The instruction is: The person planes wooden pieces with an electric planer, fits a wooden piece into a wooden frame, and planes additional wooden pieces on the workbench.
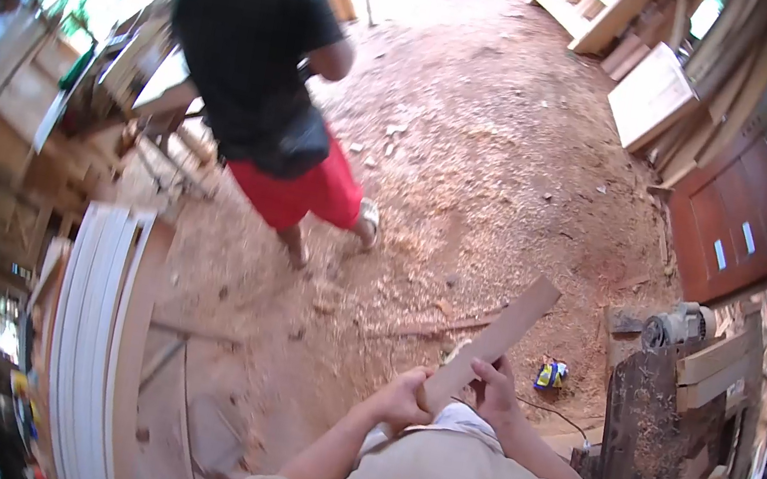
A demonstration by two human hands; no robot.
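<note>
A short flat wooden board [495, 337] is held in front of my body, slanting up and to the right. My left hand [400, 400] is closed around its lower left edge. On the opposite edge my right hand [497, 393] grips it with the thumb on the upper face; its other fingers are partly hidden. The board's far end sticks out free over the ground. A white cloth-like patch [467, 419] shows at my waist just below the board.
A person in a black shirt [257, 56] stands ahead on the left. Long white-faced boards [90, 343] lie at left. A workbench with a motor [678, 327] is at right, near dark panelled doors [764, 207]. A small blue-yellow packet [551, 374] lies on shavings-covered ground [505, 179].
</note>
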